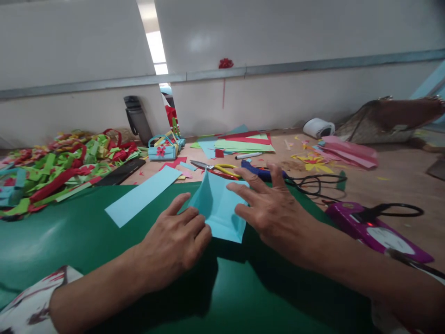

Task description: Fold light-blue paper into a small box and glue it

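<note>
A folded light-blue paper (225, 204) with creases and raised sides stands just above the green mat, in the middle of the view. Its left side is pinched by my left hand (179, 234), whose fingers are curled at the lower left corner. My right hand (267, 206) is at the paper's right edge with fingers spread apart; the fingertips are at or against the paper, and I cannot tell how firmly they touch. A flat light-blue strip of paper (142, 195) lies on the mat to the left. Just behind the folded paper are scissors (215, 168) with yellow and red handles.
A blue tool with a cable (259, 171) lies behind my right hand. Paper sheets (246, 144) are stacked farther back. Left are a small blue paper bag (162, 152), a bottle (137, 118) and heaped paper pieces (79, 162). A purple device (375, 229) sits at right.
</note>
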Tool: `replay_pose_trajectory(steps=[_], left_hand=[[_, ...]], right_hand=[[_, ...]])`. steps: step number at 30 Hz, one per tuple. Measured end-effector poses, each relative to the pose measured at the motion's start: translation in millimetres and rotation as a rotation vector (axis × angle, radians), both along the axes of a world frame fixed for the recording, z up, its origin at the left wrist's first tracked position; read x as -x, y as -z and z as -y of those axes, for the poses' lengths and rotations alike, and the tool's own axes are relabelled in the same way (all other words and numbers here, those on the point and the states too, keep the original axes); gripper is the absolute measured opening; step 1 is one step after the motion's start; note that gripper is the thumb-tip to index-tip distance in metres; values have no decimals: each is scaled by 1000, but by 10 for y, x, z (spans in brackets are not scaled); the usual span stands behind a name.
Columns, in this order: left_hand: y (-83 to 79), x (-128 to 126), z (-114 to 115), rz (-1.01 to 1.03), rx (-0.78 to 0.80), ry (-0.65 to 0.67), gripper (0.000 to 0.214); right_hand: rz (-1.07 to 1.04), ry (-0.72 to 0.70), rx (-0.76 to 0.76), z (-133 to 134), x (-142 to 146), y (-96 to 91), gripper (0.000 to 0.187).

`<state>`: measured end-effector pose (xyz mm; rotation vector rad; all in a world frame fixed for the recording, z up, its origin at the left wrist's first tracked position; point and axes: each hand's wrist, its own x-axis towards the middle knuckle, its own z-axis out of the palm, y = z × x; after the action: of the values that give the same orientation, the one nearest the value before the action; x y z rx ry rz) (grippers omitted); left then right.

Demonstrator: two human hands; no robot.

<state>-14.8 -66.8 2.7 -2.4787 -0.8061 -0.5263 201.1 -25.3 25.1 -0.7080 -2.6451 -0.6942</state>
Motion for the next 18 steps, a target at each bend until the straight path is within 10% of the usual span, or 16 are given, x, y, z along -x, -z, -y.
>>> replay_pose_trajectory(steps=[18], left_hand=[[22, -58, -27, 28, 128, -97, 35]], right_hand=[[-2, -20, -9, 169, 146, 253, 24]])
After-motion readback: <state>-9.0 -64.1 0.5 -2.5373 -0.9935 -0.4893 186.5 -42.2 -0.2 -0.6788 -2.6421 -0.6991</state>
